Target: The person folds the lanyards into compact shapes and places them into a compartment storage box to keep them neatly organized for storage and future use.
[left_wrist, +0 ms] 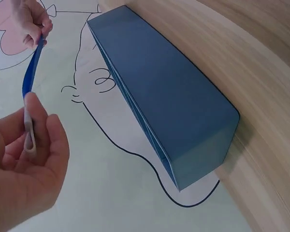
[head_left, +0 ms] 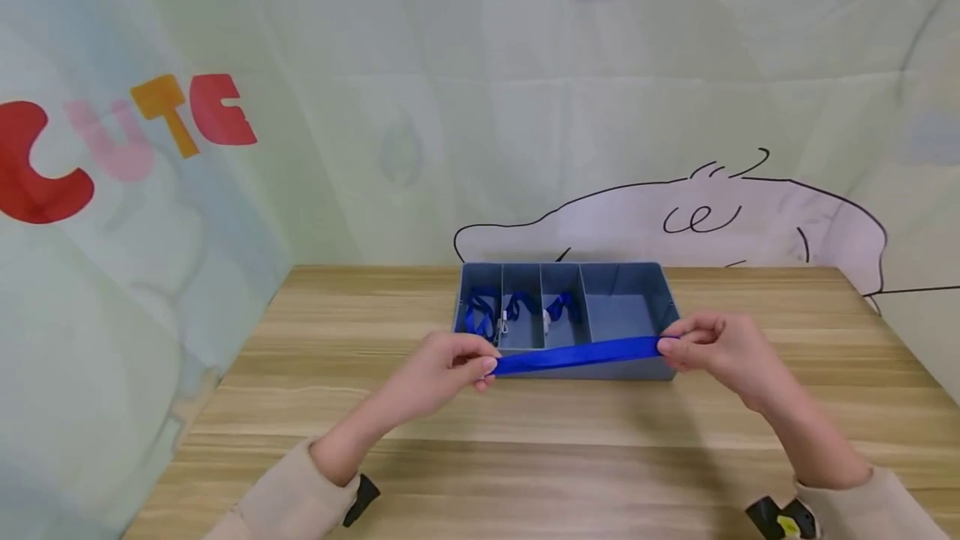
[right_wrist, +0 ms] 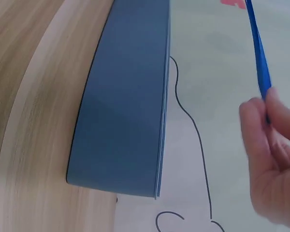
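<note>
A blue lanyard is stretched almost level between two hands, in front of a blue-grey divided box. My left hand pinches one end between thumb and fingers. A pale clip-like piece shows among those fingers in the left wrist view. The other end is pinched by my right hand, near the box's front right corner. Inside the box, three narrow left compartments hold coiled blue lanyards, with white clips visible. A wider compartment lies on the right.
The box stands at the back of a wood-grain table. Behind it hangs a printed cloth backdrop with colourful letters and a cartoon outline. Dark wrist mounts sit at both sleeves.
</note>
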`<control>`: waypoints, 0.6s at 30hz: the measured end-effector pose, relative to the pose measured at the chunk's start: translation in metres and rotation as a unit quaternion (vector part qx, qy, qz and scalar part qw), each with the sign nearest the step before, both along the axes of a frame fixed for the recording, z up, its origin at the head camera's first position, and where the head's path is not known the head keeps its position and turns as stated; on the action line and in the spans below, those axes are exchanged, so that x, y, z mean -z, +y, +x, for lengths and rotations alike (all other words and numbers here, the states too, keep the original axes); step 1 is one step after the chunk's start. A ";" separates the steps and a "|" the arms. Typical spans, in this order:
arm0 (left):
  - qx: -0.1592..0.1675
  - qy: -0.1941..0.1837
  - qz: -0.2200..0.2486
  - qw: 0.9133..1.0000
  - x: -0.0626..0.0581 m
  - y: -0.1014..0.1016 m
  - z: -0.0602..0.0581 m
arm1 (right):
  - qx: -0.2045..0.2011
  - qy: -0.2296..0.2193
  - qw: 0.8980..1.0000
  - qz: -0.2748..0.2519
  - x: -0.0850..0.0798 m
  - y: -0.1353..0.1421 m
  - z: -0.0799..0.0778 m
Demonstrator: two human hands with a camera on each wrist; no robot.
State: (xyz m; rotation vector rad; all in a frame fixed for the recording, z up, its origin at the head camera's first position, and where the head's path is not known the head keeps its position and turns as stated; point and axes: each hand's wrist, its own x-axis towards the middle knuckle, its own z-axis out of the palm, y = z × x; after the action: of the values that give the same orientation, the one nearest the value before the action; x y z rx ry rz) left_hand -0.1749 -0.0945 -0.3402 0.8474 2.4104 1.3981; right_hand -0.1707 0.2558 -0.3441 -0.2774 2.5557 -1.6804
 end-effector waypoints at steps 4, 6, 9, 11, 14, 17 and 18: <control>0.014 0.005 -0.021 1.000 0.005 0.004 0.000 | 0.041 0.047 0.994 0.086 0.002 -0.007 0.001; 0.022 -0.029 -0.019 0.999 0.009 0.006 -0.001 | 0.054 0.074 0.988 0.122 0.005 -0.009 0.001; 0.026 -0.098 0.006 0.995 0.016 0.006 -0.004 | 0.067 0.104 0.981 0.149 0.010 -0.013 -0.001; 0.025 -0.142 0.033 0.989 0.020 0.004 -0.005 | 0.068 0.112 0.980 0.147 0.012 -0.015 -0.003; 0.030 -0.180 0.059 0.981 0.025 0.001 -0.008 | 0.064 0.106 0.985 0.123 0.014 -0.015 -0.006; 0.028 -0.198 0.058 0.978 0.028 0.000 -0.010 | 0.059 0.086 0.990 0.099 0.015 -0.014 -0.007; 0.027 -0.198 0.054 0.978 0.028 0.000 -0.010 | 0.057 0.079 0.991 0.094 0.015 -0.013 -0.008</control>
State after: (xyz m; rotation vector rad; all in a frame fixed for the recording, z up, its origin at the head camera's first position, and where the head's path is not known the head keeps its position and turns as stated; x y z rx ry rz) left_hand -0.1850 -0.0945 -0.3682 0.5839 2.0130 1.5216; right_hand -0.1785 0.2428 -0.3590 -0.2663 2.8733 -1.4924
